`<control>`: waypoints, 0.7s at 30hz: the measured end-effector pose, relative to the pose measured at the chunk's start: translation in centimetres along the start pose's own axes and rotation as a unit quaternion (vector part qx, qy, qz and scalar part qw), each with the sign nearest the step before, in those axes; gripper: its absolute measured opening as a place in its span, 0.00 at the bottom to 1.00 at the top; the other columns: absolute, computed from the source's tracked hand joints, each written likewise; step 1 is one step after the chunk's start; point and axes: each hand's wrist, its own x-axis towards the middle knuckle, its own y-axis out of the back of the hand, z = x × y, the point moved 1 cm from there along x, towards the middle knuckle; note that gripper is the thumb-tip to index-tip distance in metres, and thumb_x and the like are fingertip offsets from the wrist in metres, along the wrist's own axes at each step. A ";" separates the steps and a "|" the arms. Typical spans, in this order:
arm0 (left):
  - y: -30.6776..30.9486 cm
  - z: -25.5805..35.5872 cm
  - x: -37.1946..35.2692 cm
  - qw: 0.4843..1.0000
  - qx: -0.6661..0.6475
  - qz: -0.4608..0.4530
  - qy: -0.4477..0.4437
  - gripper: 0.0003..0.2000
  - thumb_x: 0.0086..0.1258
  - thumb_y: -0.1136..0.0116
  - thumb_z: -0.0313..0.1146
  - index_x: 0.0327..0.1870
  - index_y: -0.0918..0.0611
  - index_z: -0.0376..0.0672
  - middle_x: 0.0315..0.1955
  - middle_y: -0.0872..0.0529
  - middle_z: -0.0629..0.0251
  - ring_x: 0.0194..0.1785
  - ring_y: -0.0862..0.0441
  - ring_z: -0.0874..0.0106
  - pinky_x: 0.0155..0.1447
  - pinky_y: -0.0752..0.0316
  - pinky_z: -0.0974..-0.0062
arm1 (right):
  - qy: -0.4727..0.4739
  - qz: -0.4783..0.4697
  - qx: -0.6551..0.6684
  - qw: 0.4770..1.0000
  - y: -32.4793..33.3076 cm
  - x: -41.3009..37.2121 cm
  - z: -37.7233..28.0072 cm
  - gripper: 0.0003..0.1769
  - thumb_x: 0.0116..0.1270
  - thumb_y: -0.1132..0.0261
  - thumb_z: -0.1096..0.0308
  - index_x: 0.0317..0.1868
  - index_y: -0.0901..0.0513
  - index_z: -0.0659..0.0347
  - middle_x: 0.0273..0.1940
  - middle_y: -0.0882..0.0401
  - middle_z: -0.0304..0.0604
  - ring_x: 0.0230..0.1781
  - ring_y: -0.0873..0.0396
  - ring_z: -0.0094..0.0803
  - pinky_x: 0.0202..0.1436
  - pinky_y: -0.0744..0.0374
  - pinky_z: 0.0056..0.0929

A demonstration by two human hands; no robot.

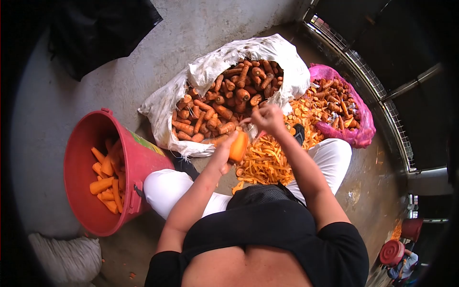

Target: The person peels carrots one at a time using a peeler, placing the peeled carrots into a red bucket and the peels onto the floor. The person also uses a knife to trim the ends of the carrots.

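Note:
A thick, bright orange peeled carrot (pixel 238 147) is in my left hand (pixel 223 154), above the edge of a heap of peelings (pixel 267 160). My right hand (pixel 268 119) is closed just above and to the right of that carrot, apart from it; what its fingers hold is too small to make out. Beyond both hands, an open white sack (pixel 248 48) holds many unpeeled carrots (pixel 222 112). At the left, a red bucket (pixel 85 191) leans with its mouth toward me and has several peeled carrots (pixel 107 185) inside.
A pink bag (pixel 366 122) with carrot pieces stands at the right, near a metal grille (pixel 370 81). A pale sack (pixel 69 256) lies at the lower left. Black cloth (pixel 103 33) hangs at the upper left. Another person (pixel 407 265) is at the lower right beside a red container (pixel 392 252).

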 end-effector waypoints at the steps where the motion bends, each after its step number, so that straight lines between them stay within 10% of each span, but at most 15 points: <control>1: -0.4 0.1 -0.6 1.000 0.019 -0.006 0.022 0.20 0.72 0.49 0.50 0.50 0.23 0.41 0.34 0.19 0.65 0.35 0.18 0.75 0.30 0.23 0.80 | 0.007 0.006 -0.110 0.994 0.8 1.1 1.6 0.22 0.63 0.43 0.60 0.11 0.21 0.54 0.12 0.27 0.35 0.15 0.30 0.26 0.35 0.25 0.25; 4: -0.3 0.2 -0.3 0.996 0.045 -0.046 0.059 0.20 0.73 0.51 0.51 0.50 0.23 0.42 0.32 0.19 0.65 0.34 0.19 0.75 0.31 0.22 0.77 | -0.047 0.079 -0.266 0.959 1.2 2.2 9.8 0.24 0.64 0.45 0.53 0.13 0.18 0.51 0.10 0.27 0.33 0.14 0.27 0.22 0.33 0.22 0.25; 10: 0.6 -0.3 1.5 0.996 -0.048 0.001 0.071 0.20 0.72 0.51 0.53 0.50 0.23 0.45 0.33 0.19 0.65 0.32 0.19 0.72 0.34 0.22 0.73 | -0.185 -0.001 -0.002 0.983 3.6 -2.5 2.6 0.20 0.64 0.42 0.60 0.14 0.16 0.51 0.08 0.29 0.31 0.17 0.27 0.19 0.32 0.27 0.29; 12: 1.4 -1.3 2.5 0.996 -0.046 0.048 0.065 0.22 0.72 0.52 0.54 0.53 0.24 0.44 0.34 0.18 0.65 0.32 0.19 0.73 0.33 0.23 0.72 | 0.097 0.149 -0.037 0.983 1.7 -4.4 1.4 0.20 0.63 0.42 0.61 0.13 0.19 0.53 0.10 0.28 0.35 0.14 0.33 0.24 0.26 0.32 0.32; 21: 1.6 -1.9 2.2 0.993 -0.080 0.062 0.060 0.18 0.71 0.48 0.51 0.48 0.22 0.46 0.32 0.18 0.70 0.33 0.19 0.77 0.35 0.21 0.77 | 0.300 0.142 -0.008 0.943 0.9 -5.4 -4.7 0.18 0.54 0.36 0.69 0.08 0.29 0.54 0.12 0.30 0.34 0.15 0.34 0.32 0.26 0.38 0.33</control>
